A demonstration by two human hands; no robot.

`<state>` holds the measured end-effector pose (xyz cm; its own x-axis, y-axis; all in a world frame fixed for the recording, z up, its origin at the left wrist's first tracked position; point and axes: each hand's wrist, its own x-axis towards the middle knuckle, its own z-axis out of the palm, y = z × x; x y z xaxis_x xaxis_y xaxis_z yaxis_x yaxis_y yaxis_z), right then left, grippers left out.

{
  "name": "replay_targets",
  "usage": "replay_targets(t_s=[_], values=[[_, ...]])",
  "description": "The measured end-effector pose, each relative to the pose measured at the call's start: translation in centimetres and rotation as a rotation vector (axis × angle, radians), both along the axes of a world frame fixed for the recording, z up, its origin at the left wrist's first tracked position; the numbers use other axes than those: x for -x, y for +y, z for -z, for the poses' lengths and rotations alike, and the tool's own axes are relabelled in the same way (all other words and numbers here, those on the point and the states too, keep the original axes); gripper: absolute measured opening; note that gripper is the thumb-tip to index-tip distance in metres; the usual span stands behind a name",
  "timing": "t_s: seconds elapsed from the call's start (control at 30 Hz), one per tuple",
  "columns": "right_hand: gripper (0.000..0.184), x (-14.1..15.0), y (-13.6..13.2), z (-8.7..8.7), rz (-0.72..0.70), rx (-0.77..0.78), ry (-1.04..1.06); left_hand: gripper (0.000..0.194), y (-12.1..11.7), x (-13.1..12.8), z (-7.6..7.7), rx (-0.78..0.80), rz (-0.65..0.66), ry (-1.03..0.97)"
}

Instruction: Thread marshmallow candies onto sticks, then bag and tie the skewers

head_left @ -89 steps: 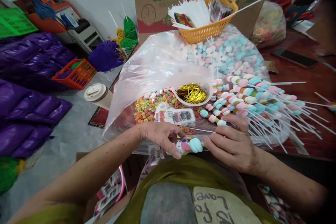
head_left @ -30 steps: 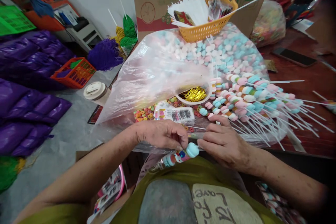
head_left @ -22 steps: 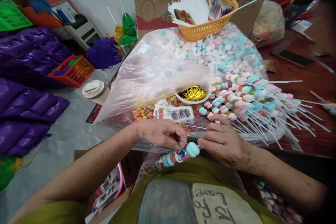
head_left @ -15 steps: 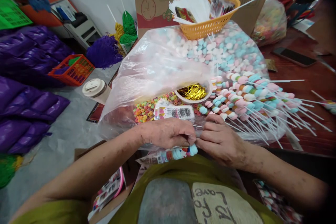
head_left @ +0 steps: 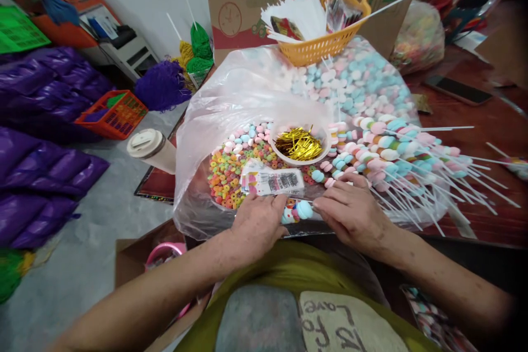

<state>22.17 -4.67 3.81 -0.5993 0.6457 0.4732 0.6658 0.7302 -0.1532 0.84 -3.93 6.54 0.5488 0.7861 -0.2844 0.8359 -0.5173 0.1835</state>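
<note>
A marshmallow skewer [head_left: 303, 210] in a printed clear sleeve lies across the front edge of the work surface, its pale blue end showing between my hands. My left hand [head_left: 259, 224] is closed over its sleeved length and covers most of it. At the blue end, my right hand [head_left: 353, 212] is closed with its fingertips together, where the stick comes out; the stick itself is hidden. Just beyond my left hand lies a stack of printed sleeves [head_left: 274, 180]. Behind it stands a white bowl [head_left: 327, 149] of gold twist ties [head_left: 301, 143].
Finished-looking marshmallow skewers [head_left: 396, 148] are piled at the right, sticks pointing toward me. Loose ring candies [head_left: 225, 176] and marshmallows lie in a large plastic bag [head_left: 231, 88]. A yellow basket [head_left: 322, 49] holds white sticks. A lidded cup [head_left: 154, 148] and a phone [head_left: 457, 89] stand at the sides.
Both hands have spread apart, and the sleeved skewer has moved forward from near my lap onto the front edge. My left hand has turned and slid left along it.
</note>
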Motion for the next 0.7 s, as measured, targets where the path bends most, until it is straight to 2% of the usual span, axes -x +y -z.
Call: replay_targets(t_s=[0.03,0.1,0.2,0.27,0.37,0.47,0.57,0.63,0.7], values=[[0.017,0.2,0.0,0.0,-0.009,0.005,0.002,0.031,-0.1,-0.2,0.4,0.001,-0.025,-0.004],[0.019,0.5,0.0,-0.2,-0.048,0.021,0.007,0.023,0.4,-0.2,0.9,0.126,-0.021,-0.11],[0.019,0.4,0.1,-0.6,-0.096,0.04,0.005,0.027,1.6,0.4,0.7,0.42,0.081,-0.335],[0.018,0.1,0.2,-1.0,-0.103,0.037,0.001,0.031,2.4,0.9,0.3,0.58,0.149,-0.412],[0.015,-0.5,0.3,-1.6,-0.096,0.018,0.001,0.034,3.2,1.5,-0.1,0.744,0.177,-0.442],[0.016,-0.6,0.3,-2.1,-0.106,0.027,-0.009,0.035,3.5,1.6,-0.2,0.839,0.188,-0.45],[0.017,-0.5,0.3,-2.0,-0.106,0.033,-0.025,0.036,3.5,1.2,-0.2,0.861,0.191,-0.489],[0.018,-0.4,0.3,-1.7,-0.086,0.03,-0.037,0.039,3.3,0.9,-0.4,0.75,0.166,-0.497],[0.018,-0.4,0.4,-1.4,-0.064,0.041,-0.049,0.038,2.9,0.6,-0.5,0.568,0.126,-0.435]])
